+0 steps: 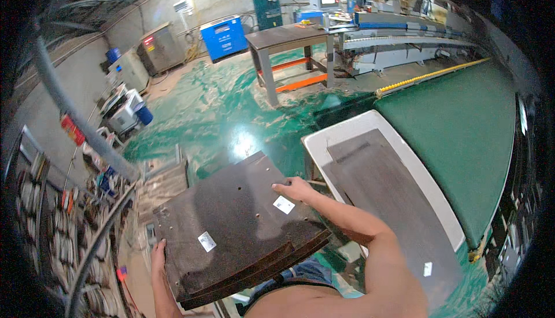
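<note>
Gripping a stack of dark-brown, flat rectangular panels [231, 217] between left hand [158, 255] at left edge and right hand [296, 190] at right edge, beside left edge of white, round-cornered table [347, 128]; long axis roughly crosswise, right hand nearer table.

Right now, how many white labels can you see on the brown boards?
3. Two are on the held board: one label nearer the left hand, one label beside the right hand. The third label is on the board at right. Any underneath would be hidden.
</note>
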The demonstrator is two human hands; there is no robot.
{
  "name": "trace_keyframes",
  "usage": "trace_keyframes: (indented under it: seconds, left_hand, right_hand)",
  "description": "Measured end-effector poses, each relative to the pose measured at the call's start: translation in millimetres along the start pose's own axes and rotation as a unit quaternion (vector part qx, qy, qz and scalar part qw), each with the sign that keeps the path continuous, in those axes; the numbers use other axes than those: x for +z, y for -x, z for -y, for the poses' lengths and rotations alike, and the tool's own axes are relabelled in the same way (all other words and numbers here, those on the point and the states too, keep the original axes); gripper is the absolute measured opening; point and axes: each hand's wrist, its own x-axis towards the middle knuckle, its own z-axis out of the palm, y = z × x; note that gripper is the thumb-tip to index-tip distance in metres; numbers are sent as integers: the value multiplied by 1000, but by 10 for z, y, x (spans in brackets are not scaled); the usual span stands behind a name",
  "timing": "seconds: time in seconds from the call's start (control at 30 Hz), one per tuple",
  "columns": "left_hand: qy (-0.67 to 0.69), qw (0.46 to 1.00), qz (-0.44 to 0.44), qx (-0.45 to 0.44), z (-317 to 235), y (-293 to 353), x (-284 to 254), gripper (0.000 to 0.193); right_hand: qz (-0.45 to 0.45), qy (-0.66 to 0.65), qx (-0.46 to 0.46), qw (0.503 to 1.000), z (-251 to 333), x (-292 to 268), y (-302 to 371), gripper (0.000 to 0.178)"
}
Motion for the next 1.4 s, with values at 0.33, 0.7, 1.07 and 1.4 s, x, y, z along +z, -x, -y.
trace_keyframes:
  seconds: [0.33,0.7,1.07,1.4]
  left_hand:
    - [-48,997,58,26,-2178,-2157,1331,53]
    - [31,980,145,133,-3667,-5174,3428,69]
    - [76,954,256,134,-5105,-6835,5529,58]
    - [-20,980,196,35,-5588,-7922,7169,80]
  right_hand:
    - [-77,-6,65,995,478,-1128,-2483,84]
    - [-222,-110,78,966,832,-2602,-4788,52]
    - [-190,-237,100,948,239,-3862,-7190,65]
    - [-218,-253,198,922,-665,-4368,-8794,73]
